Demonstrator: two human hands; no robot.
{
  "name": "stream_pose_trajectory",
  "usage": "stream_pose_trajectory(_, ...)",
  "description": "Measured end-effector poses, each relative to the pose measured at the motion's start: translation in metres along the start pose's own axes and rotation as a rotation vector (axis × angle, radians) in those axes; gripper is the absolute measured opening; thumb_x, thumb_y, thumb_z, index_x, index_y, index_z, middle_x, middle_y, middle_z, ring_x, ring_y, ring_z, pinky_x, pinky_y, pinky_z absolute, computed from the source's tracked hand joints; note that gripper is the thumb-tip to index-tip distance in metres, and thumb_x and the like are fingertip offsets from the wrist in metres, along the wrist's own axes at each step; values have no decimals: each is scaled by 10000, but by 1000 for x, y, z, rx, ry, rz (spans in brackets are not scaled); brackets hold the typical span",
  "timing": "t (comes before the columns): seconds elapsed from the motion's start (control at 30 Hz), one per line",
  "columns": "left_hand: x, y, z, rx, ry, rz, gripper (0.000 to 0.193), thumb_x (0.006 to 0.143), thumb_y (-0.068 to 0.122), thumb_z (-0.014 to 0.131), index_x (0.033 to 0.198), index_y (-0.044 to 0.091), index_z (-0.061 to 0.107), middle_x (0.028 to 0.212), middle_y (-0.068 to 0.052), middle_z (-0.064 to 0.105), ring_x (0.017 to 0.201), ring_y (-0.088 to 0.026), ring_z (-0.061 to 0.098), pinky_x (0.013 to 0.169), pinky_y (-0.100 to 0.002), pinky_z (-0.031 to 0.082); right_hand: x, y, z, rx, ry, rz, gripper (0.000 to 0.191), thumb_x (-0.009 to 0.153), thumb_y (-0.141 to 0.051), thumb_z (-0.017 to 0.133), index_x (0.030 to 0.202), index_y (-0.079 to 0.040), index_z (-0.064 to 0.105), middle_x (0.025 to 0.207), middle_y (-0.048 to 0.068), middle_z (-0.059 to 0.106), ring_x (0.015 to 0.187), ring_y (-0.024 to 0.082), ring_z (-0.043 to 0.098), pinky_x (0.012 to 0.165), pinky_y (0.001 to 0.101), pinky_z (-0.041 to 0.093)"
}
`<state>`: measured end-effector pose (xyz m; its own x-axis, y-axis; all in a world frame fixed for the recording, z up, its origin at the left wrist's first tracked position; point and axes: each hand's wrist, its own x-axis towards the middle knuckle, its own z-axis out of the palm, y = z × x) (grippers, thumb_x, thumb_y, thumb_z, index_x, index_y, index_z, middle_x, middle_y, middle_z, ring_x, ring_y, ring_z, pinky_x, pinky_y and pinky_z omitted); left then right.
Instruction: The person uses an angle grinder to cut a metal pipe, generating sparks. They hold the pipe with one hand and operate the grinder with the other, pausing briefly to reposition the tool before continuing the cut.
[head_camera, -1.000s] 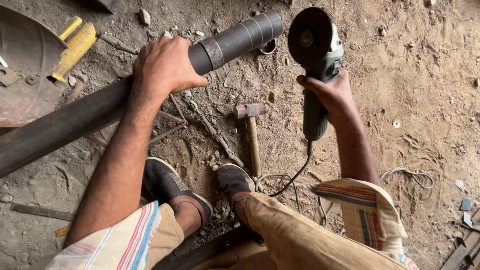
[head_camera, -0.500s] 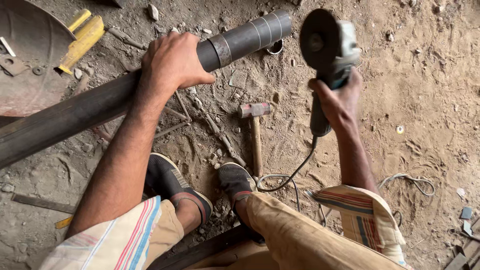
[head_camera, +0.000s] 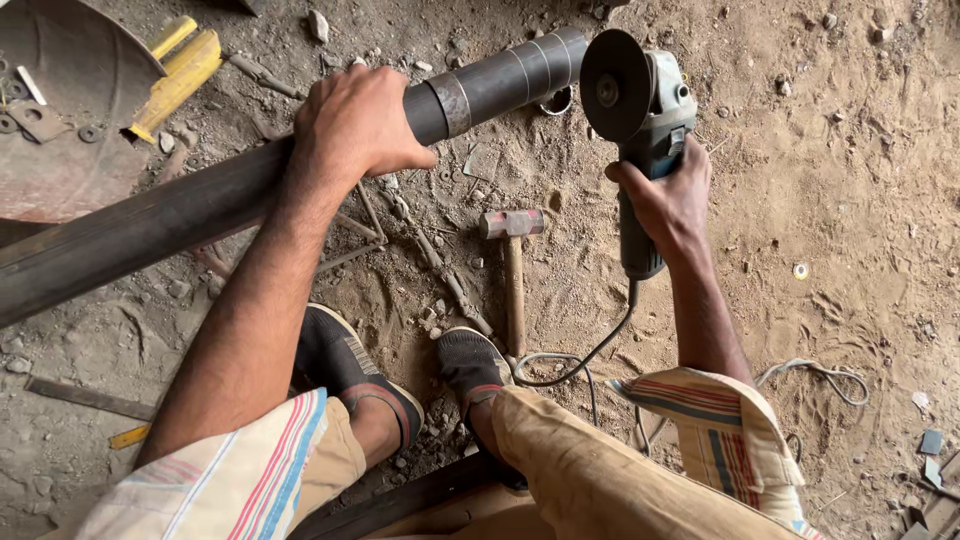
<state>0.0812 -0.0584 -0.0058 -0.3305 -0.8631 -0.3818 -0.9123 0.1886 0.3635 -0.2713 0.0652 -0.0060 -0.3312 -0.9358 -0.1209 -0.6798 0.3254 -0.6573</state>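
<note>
A long dark steel pipe (head_camera: 180, 215) runs from the lower left up to the top middle, held above the dirt floor. My left hand (head_camera: 355, 120) grips it from above, just left of a pale band around the pipe. My right hand (head_camera: 668, 200) is closed on the handle of a grey angle grinder (head_camera: 645, 120). Its dark disc (head_camera: 612, 85) faces left and sits right beside the pipe's far end (head_camera: 545, 60). The grinder's black cable (head_camera: 590, 350) trails down to the floor by my feet.
A hammer with a wooden handle (head_camera: 513, 270) lies on the dirt between the arms. A round rusty metal plate (head_camera: 60, 150) and yellow metal pieces (head_camera: 180, 70) sit at the upper left. My two dark shoes (head_camera: 400, 370) rest below. Stones and scrap are scattered about.
The grinder has come slightly closer to the pipe's far end. My left hand keeps the same grip on the pipe.
</note>
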Motion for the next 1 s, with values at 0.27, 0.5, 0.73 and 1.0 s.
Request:
stream_pose_trajectory(0.27,1,0,2,8,6,24,640,696,374,888,1163,-5,667,968,-197,715,847,-315,734,820,-565,608,1,8,2,-93,14,-44,546,771,-416,828,1064,-35,569,1080,139,534,999,256,565,762,474,616)
stream_pose_trajectory(0.5,2,-2,2,16,3,23,640,698,365,875,1180,4,660,967,-190,714,853,-313,736,835,-559,605,1,3,2,-19,-21,-25,517,752,-394,808,1039,-40,564,992,110,581,861,218,637,717,442,652)
stream_pose_trajectory(0.73,4,-3,4,11,5,23,651,699,371,874,1187,1,654,973,-192,713,856,-310,736,837,-556,607,1,4,2,-46,-24,-33,519,750,-407,810,1029,-35,580,963,105,604,825,212,645,710,441,655)
stream_pose_trajectory(1.0,3,-2,3,14,1,32,659,697,376,888,1184,-4,658,982,-201,714,853,-319,738,848,-560,605,-1,1,1,-36,-26,25,562,725,-399,813,1075,-36,567,1030,120,583,882,236,650,728,443,656)
